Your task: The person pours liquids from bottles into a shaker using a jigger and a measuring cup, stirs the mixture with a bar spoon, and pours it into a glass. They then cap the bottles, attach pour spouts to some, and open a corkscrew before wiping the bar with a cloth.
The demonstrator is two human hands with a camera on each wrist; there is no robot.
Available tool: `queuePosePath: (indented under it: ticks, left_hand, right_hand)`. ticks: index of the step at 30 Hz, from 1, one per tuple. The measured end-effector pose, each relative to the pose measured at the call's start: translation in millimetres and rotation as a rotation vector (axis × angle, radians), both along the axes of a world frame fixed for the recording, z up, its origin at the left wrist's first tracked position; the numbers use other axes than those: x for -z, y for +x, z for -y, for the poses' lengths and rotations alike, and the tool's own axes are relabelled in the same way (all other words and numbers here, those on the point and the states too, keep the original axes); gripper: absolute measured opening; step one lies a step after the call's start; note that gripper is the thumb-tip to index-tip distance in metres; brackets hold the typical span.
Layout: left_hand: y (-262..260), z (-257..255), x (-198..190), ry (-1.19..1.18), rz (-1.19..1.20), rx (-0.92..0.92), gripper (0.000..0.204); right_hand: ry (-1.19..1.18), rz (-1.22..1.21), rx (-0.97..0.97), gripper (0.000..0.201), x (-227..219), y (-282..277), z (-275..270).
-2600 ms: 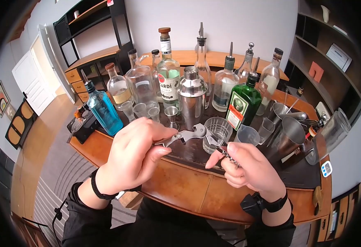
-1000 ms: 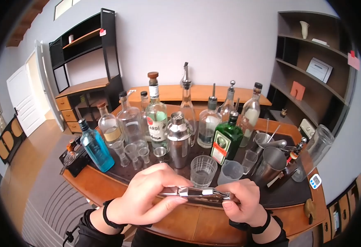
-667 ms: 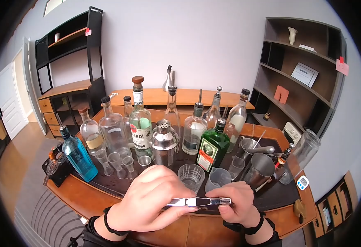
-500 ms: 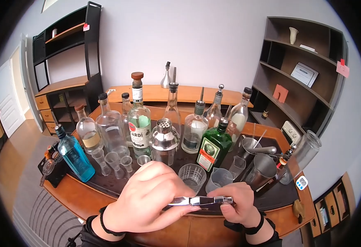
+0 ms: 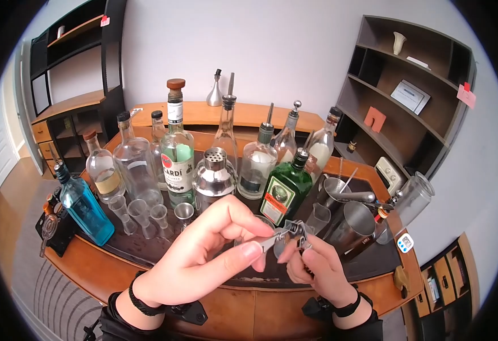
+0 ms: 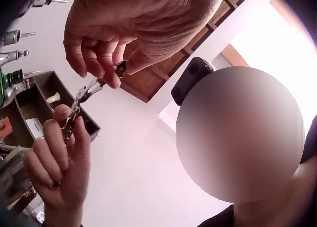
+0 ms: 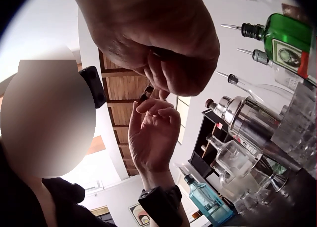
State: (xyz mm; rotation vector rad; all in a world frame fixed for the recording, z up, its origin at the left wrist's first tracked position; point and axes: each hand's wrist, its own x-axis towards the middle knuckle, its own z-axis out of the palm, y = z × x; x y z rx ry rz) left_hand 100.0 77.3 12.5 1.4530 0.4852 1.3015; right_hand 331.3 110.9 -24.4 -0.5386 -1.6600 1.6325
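A small hinged metal tool (image 5: 292,228) is held between both hands above the table's front part, unfolded at an angle. The left hand (image 5: 206,256) pinches its left end between thumb and forefinger. Curled round the other end are the fingers of the right hand (image 5: 320,267). In the left wrist view the silver tool (image 6: 86,92) spans from the left hand (image 6: 124,34) down to the right hand (image 6: 62,162). The right wrist view shows the right hand (image 7: 158,44) above the left hand (image 7: 156,133), with the tool mostly hidden.
Behind the hands stand a metal shaker (image 5: 215,176), a green bottle (image 5: 286,190), a labelled clear bottle (image 5: 178,159) and a blue bottle (image 5: 84,207). Small glasses (image 5: 141,213) and a jigger (image 5: 184,212) are at left; metal tins (image 5: 354,224) and a tall glass (image 5: 411,199) at right.
The tool has turned from a straight, edge-on pose to an angled one, its parts spread. The right hand has tilted and curled more. The head view has shifted.
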Motion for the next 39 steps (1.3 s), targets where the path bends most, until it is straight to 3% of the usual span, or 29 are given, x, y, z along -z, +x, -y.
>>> queuePosePath:
  ticks: [2,6,9,14,16,17,18,20,22,28,35,37,38,39]
  left_hand:
    - [3,-3,6,0.022,-0.054,-0.028,0.016]
    - [14,-7,12,0.058,-0.043,-0.15,0.015]
    - [12,-13,16,0.081,-0.013,-0.039,0.01]
    - [19,-19,25,-0.029,-0.008,-0.004,0.016]
    - [17,-26,28,-0.03,-0.082,0.057,0.027]
    - [17,-28,26,-0.059,-0.161,0.077,0.04]
    - [18,-30,28,-0.073,-0.177,0.075,0.04]
    - [22,-33,35,-0.238,0.063,0.277,0.045]
    - [25,-33,37,-0.279,0.062,0.242,0.046]
    - [25,-42,43,-0.383,0.266,0.506,0.044]
    - [27,-38,48,-0.495,0.444,0.526,0.043]
    - [30,-45,56,-0.328,0.442,0.669,0.048]
    - [31,-41,54,-0.328,0.441,0.669,0.048]
    - [33,-34,49,-0.418,0.423,0.532,0.04]
  right_hand:
    - [0.003,0.028,0.01,0.025,-7,-2,5]
    - [-0.291,-0.07,-0.073,0.025,-7,0,4]
    - [-0.381,-0.092,-0.073,0.041,-8,0,-1]
    - [-0.46,-0.162,-0.129,0.044,-1,-3,-4]
    - [-0.509,-0.203,-0.157,0.044,0,-2,-6]
    - [-0.493,-0.178,-0.155,0.044,-1,-2,-8]
    - [-0.475,-0.15,-0.153,0.044,-1,-2,-9]
    - [-0.503,-0.172,-0.144,0.044,0,-2,-9]
    - [-0.465,-0.148,-0.094,0.043,0,-2,-9]
    - [-0.433,-0.169,-0.063,0.043,3,-3,-8]
    - [-0.355,-0.167,-0.011,0.044,2,-3,-6]
    - [-0.338,-0.166,0.0,0.044,3,-3,-7]
    - [-0.32,-0.163,0.011,0.045,4,-3,-7]
    - [-0.32,-0.164,0.011,0.045,4,-3,-7]
